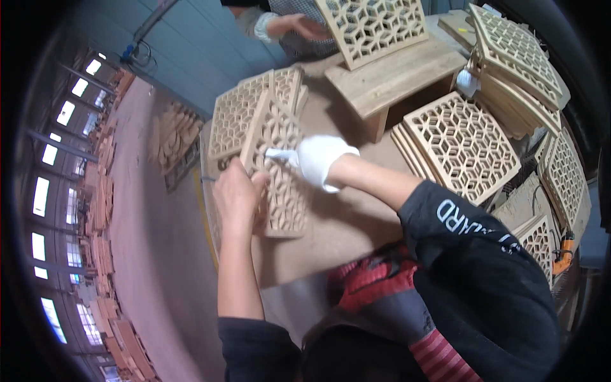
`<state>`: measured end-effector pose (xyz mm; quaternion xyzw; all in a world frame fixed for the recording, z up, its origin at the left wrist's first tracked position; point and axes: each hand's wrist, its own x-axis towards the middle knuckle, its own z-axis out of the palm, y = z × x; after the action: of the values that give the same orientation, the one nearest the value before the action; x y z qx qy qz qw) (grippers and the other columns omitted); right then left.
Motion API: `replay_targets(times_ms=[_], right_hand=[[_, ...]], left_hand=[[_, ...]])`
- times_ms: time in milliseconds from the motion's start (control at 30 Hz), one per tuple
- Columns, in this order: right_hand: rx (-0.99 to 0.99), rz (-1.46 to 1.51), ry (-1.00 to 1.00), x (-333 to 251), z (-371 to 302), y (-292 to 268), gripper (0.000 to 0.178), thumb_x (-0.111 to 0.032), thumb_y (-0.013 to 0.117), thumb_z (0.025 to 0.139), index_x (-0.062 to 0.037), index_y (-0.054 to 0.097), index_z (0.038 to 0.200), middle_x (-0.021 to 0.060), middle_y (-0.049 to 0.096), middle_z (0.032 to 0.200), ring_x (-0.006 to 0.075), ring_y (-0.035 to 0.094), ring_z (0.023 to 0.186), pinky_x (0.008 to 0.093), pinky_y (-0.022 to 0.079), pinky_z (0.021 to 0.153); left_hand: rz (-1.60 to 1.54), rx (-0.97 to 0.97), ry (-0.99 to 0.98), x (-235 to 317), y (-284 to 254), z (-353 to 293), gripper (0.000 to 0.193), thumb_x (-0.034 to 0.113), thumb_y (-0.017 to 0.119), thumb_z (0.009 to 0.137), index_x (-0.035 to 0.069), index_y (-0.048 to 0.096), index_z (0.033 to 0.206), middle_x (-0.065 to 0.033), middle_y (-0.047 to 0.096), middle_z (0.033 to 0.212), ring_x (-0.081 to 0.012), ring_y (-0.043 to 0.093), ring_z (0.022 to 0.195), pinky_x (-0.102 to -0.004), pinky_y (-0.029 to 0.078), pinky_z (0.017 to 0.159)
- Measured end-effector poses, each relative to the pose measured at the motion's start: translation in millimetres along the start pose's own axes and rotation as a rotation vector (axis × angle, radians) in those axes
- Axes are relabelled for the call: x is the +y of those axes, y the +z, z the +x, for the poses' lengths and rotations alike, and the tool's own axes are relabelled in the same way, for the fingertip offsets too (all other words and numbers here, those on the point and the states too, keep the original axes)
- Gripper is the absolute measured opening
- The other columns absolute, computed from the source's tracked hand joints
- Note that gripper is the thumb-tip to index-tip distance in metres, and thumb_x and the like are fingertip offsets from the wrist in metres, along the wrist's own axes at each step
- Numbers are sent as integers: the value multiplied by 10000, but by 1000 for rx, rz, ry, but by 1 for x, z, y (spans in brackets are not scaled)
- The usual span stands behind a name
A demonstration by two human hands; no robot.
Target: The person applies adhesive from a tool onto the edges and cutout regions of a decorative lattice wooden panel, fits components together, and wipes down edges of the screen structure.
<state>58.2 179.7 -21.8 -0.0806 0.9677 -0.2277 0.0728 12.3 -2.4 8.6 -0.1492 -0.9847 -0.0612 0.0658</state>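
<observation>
A wooden lattice panel stands tilted over the table in front of me, its star-like cut-outs slightly blurred. My bare left hand is closed round its near-left edge. My right hand, in a white glove, is at the panel's face with one finger stretched toward the frame edge. The other fingers look curled; whether they hold a small thing is hidden. Just behind the held panel, more lattice panels lie on the table.
A small wooden bench carries an upright lattice panel, near another person's gloved hand. Stacked panels lie at right, with taller stacks behind. An orange power tool is at far right. Wood pieces sit beyond the table's left edge.
</observation>
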Motion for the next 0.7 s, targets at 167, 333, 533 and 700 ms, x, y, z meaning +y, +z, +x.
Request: replay_targets(times_ms=[167, 333, 533, 700], right_hand=[[-80, -65, 91, -3, 6, -7, 437, -215, 397, 1003, -314, 503, 1415, 148, 693, 1063, 330, 689, 919, 451, 548, 787], [-3, -62, -7, -11, -2, -31, 331, -300, 432, 1002, -239, 662, 1233, 142, 712, 1024, 332, 690, 901, 457, 546, 778], [17, -69, 7, -17, -2, -18, 351, -360, 424, 1006, -208, 691, 1176, 142, 715, 1046, 345, 691, 931, 444, 545, 813], [49, 41, 154, -5, 16, -10, 546, -501, 353, 1027, -99, 720, 1080, 182, 710, 997, 369, 679, 929, 475, 524, 801]], left_hand=[[17, -87, -67, 6, -14, -2, 447, 261, 774, 768, -15, 611, 1080, -253, 687, 1017, -414, 650, 1007, -478, 504, 899], [33, -52, -52, -3, -7, 3, 452, 334, 793, 762, -6, 621, 1007, -233, 697, 974, -405, 661, 967, -473, 508, 864], [48, 21, 5, -8, -3, -1, 475, 376, 813, 749, 6, 620, 977, -232, 696, 959, -412, 658, 961, -477, 505, 853], [-37, -126, 55, -4, -11, -2, 485, 294, 782, 786, -6, 568, 1102, -234, 704, 986, -414, 667, 971, -487, 511, 865]])
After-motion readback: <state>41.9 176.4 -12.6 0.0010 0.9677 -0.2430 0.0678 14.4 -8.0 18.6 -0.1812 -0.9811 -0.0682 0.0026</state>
